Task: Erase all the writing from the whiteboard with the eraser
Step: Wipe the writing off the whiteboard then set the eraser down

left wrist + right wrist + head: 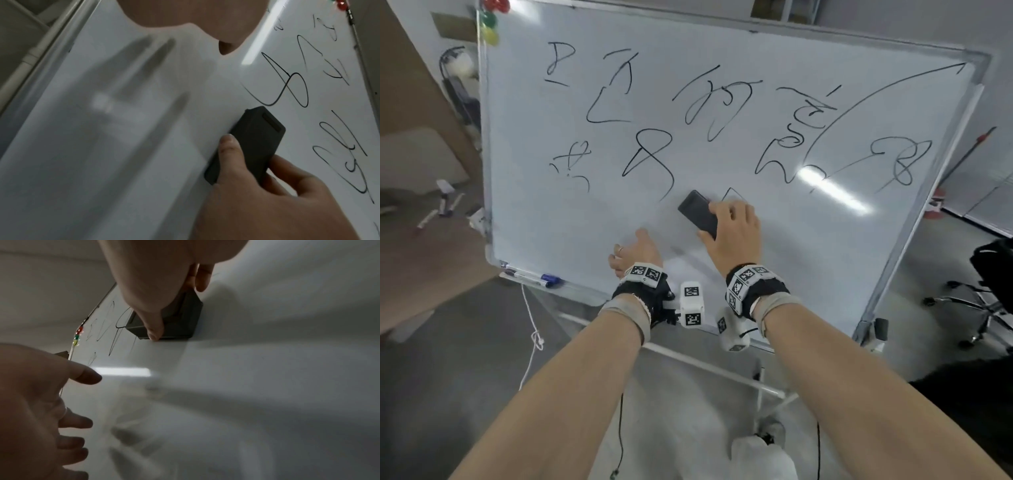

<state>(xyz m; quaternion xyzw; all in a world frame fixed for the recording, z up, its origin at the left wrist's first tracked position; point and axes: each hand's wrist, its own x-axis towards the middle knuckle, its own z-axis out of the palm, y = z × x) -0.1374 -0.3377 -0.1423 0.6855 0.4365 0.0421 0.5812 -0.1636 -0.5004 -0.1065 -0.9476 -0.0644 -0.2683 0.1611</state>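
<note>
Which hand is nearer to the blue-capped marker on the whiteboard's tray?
Left. The left hand hovers open just right of the blue-capped marker; the right hand grips the eraser farther right.

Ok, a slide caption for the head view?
Right hand presses black eraser to scribbled whiteboard; left hand open.

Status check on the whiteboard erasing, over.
Right hand grips black rectangular eraser, flat on whiteboard. Left hand open, empty. Black writing fills upper board. Nothing blocking.
</note>
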